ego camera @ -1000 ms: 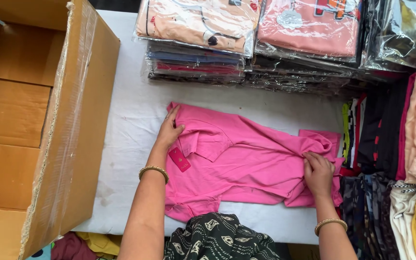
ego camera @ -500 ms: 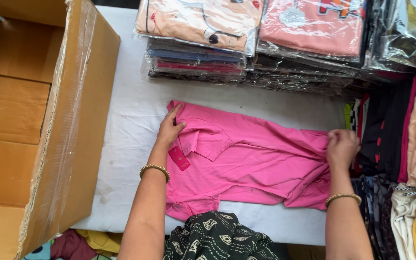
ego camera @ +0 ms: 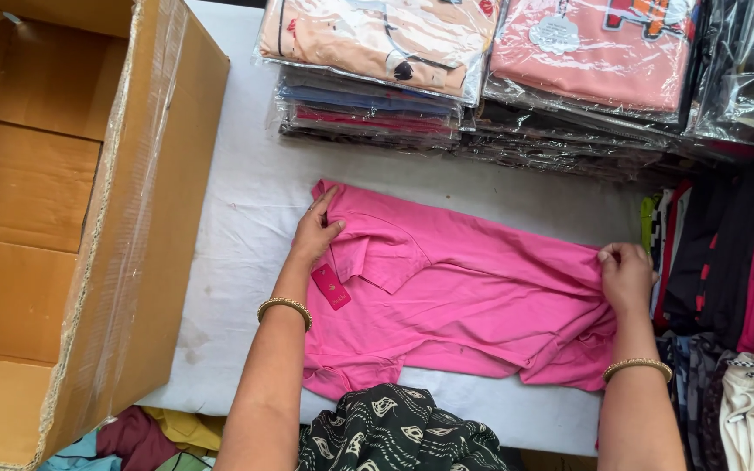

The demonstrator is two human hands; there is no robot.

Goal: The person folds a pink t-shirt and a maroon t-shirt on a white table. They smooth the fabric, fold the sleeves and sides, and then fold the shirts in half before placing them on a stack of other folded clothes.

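Note:
A bright pink shirt (ego camera: pixel 473 301) lies spread sideways on a white-covered table (ego camera: pixel 246 187), its collar toward the left. A small red tag (ego camera: pixel 331 286) hangs off near the collar. My left hand (ego camera: pixel 317 229) rests flat on the collar end, fingers apart, pressing the cloth down. My right hand (ego camera: pixel 625 275) pinches the shirt's right edge, where the fabric bunches up in folds. Both wrists carry gold bangles.
A big open cardboard box (ego camera: pixel 63 227) stands at the left. Stacks of shirts in clear plastic bags (ego camera: pixel 482 70) line the far side. Loose dark and coloured garments (ego camera: pixel 726 288) pile up at the right. Patterned dark cloth (ego camera: pixel 394 432) is at the near edge.
My right hand slid from the shirt's lower middle out to its right edge and took hold of the fabric there. My left hand stayed on the collar.

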